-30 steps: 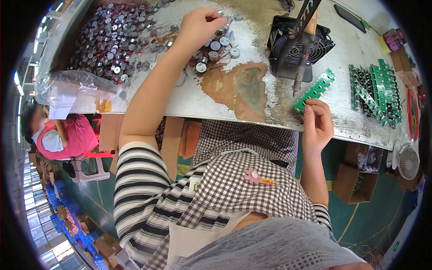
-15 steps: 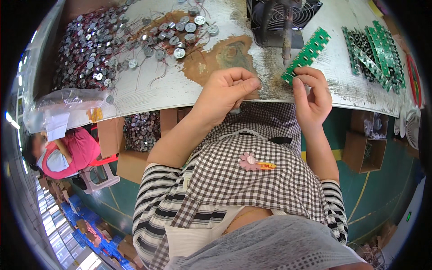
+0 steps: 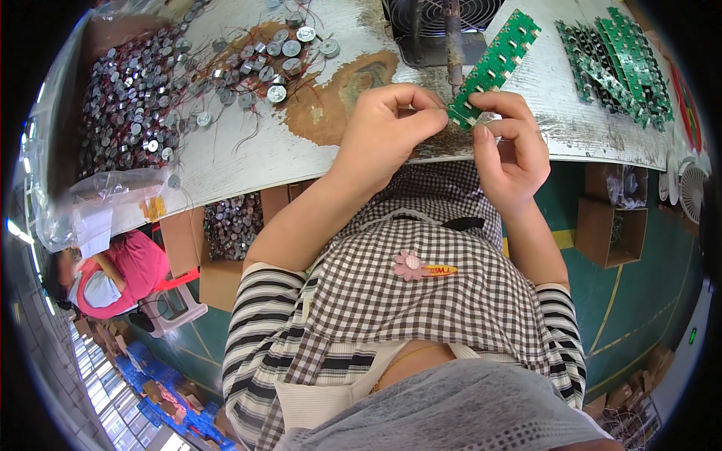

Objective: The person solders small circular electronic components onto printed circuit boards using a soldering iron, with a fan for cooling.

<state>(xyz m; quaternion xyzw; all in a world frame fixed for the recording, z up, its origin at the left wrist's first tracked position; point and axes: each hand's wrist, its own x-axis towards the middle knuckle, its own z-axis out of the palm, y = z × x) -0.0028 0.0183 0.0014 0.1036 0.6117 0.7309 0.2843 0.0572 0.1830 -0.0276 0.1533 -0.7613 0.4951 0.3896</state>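
Note:
A long green circuit board strip point(image 3: 496, 64) with small pale components slants away from me, its near end between my hands. My right hand point(image 3: 517, 154) is closed on that near end with curled fingers. A small silvery piece point(image 3: 489, 118) shows beside its fingertips; I cannot make out its kind. My left hand point(image 3: 387, 131) is closed in a pinch, its fingertips at the strip's near left corner. What it pinches is hidden. Just beyond the fingertips, the upright rod of a soldering iron point(image 3: 453, 45) points down beside the strip.
Behind the rod stands a black fan point(image 3: 410, 37). Small round metal motors point(image 3: 124, 113) with thin red wires are heaped at left, others scattered nearer the middle. More green circuit boards point(image 3: 617, 71) lie at right. A person point(image 3: 124, 270) sits at far left, below the worn white table edge.
My left hand has moved right, and its fingertips have come to the strip's near end. A silvery piece now shows by my right fingers. The whole view has shifted slightly.

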